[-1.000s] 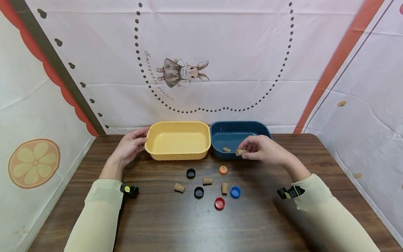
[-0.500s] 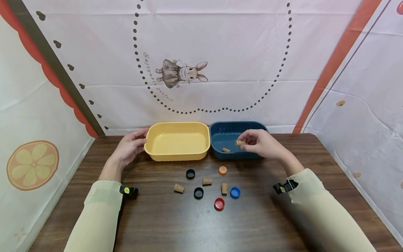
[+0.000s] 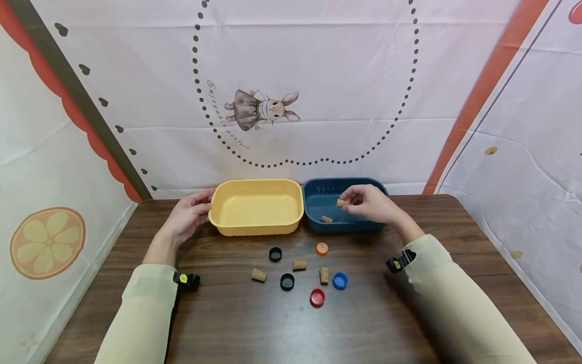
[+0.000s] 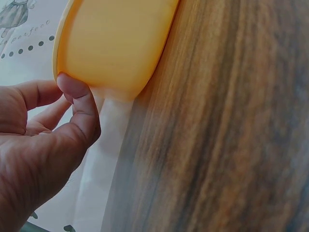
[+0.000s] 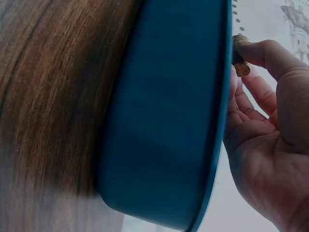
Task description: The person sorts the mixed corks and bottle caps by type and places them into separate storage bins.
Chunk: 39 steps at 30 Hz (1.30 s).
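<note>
My right hand (image 3: 369,203) pinches a cork (image 3: 341,203) between thumb and fingertips, over the inside of the blue tub (image 3: 313,225). In the right wrist view the cork (image 5: 241,67) shows at the thumb tip, just past the tub's rim. Another cork (image 3: 327,219) lies inside the blue tub near its front wall. My left hand (image 3: 188,217) holds the left end of the yellow tub (image 3: 256,231), thumb at the rim and fingers behind it. The left wrist view shows the bent thumb against the yellow wall (image 4: 111,48); some fingertips are hidden.
On the brown table (image 3: 227,323), in front of the tubs, lie several corks, among them one cork (image 3: 258,275) at left. Black caps (image 3: 287,281), an orange cap (image 3: 322,248), a blue cap (image 3: 340,280) and a red cap (image 3: 317,297) lie around them. A printed cloth (image 3: 354,76) hangs behind.
My right hand has carried the cork from the blue tub's front rim back and slightly left, over its inside. The left hand has stayed at the yellow tub.
</note>
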Motion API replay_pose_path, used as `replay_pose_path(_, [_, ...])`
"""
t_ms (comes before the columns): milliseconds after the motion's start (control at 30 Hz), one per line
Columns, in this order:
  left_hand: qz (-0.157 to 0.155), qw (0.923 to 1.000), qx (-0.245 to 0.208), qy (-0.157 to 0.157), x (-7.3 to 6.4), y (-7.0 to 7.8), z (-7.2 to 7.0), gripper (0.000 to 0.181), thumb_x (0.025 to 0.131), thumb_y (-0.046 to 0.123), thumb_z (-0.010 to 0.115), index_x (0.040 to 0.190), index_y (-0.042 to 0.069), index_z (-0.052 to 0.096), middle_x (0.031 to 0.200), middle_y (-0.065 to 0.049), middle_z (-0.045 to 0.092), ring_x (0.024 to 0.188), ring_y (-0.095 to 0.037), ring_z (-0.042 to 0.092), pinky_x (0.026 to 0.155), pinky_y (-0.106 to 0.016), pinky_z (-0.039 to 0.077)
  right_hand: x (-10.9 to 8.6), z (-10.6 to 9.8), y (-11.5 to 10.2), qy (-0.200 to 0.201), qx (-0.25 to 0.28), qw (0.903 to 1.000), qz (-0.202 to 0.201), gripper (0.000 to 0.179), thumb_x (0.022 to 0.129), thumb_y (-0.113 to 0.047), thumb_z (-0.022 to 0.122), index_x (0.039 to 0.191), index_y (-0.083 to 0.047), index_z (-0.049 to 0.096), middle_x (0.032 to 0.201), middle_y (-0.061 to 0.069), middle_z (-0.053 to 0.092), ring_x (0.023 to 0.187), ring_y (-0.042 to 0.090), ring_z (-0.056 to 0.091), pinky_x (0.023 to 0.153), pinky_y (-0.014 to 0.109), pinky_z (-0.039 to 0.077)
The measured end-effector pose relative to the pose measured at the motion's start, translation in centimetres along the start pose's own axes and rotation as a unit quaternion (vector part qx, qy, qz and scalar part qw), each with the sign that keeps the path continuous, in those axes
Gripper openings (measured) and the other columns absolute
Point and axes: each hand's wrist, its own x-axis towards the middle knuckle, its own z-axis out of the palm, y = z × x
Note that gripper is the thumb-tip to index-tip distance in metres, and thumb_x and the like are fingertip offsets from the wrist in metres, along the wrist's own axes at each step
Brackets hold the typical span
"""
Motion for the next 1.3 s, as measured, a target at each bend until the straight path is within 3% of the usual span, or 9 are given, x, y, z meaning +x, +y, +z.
replay_pose_path(400, [0.003, 1.0000, -0.002, -0.002, -0.1, -0.3, 0.1, 0.061, 0.110, 0.008, 0.057, 0.166, 0.002, 0.032, 0.137, -0.013, 0.049, 0.108, -0.014, 0.062, 0.085, -0.025, 0.059, 2.0, 0.8, 1.3, -0.029, -0.020, 0.9991, 0.023, 0.016, 0.099, -0.008, 0.074, 0.115, -0.005, 0.074, 0.097, 0.007, 0.069, 0.081, 0.022, 0.064, 0.069, 0.034, 0.056])
replay_pose_path(600, [0.008, 0.9999, -0.006, -0.003, -0.1, -0.5, 0.2, 0.060, 0.110, 0.006, 0.057, 0.165, 0.000, 0.033, 0.134, -0.013, 0.050, 0.106, -0.015, 0.062, 0.084, -0.026, 0.058, 2.3, 1.2, 1.7, -0.044, -0.025, 0.9976, 0.047, 0.015, 0.101, -0.008, 0.072, 0.116, -0.003, 0.073, 0.101, 0.008, 0.070, 0.087, 0.023, 0.064, 0.077, 0.036, 0.056])
replay_pose_path(800, [0.009, 0.9999, -0.004, -0.003, -0.3, -0.5, 0.3, 0.060, 0.110, 0.006, 0.057, 0.165, 0.000, 0.033, 0.135, -0.014, 0.049, 0.106, -0.015, 0.061, 0.083, -0.025, 0.058, 2.0, 1.3, 1.6, -0.034, -0.051, 0.9961, 0.063, 0.029, 0.101, -0.011, 0.073, 0.128, -0.001, 0.069, 0.110, 0.009, 0.070, 0.100, 0.025, 0.065, 0.089, 0.045, 0.057])
replay_pose_path(967, [0.006, 1.0000, -0.004, -0.004, -0.3, -0.3, 0.2, 0.060, 0.110, 0.006, 0.056, 0.165, 0.001, 0.033, 0.136, -0.015, 0.049, 0.106, -0.014, 0.061, 0.083, -0.025, 0.058, 1.6, 0.9, 1.3, -0.017, -0.058, 0.9968, 0.052, 0.036, 0.100, -0.016, 0.076, 0.131, 0.000, 0.067, 0.112, 0.010, 0.069, 0.101, 0.025, 0.065, 0.090, 0.047, 0.057])
replay_pose_path(1300, [0.013, 0.9999, -0.008, -0.003, -0.3, 0.0, 0.1, 0.061, 0.110, 0.006, 0.057, 0.165, -0.001, 0.032, 0.133, -0.012, 0.051, 0.104, -0.012, 0.063, 0.083, -0.025, 0.058, 0.3, 0.2, -0.4, 0.007, -0.069, 0.9974, 0.021, 0.037, 0.099, -0.018, 0.078, 0.131, -0.003, 0.069, 0.110, 0.008, 0.068, 0.093, 0.022, 0.065, 0.080, 0.041, 0.056])
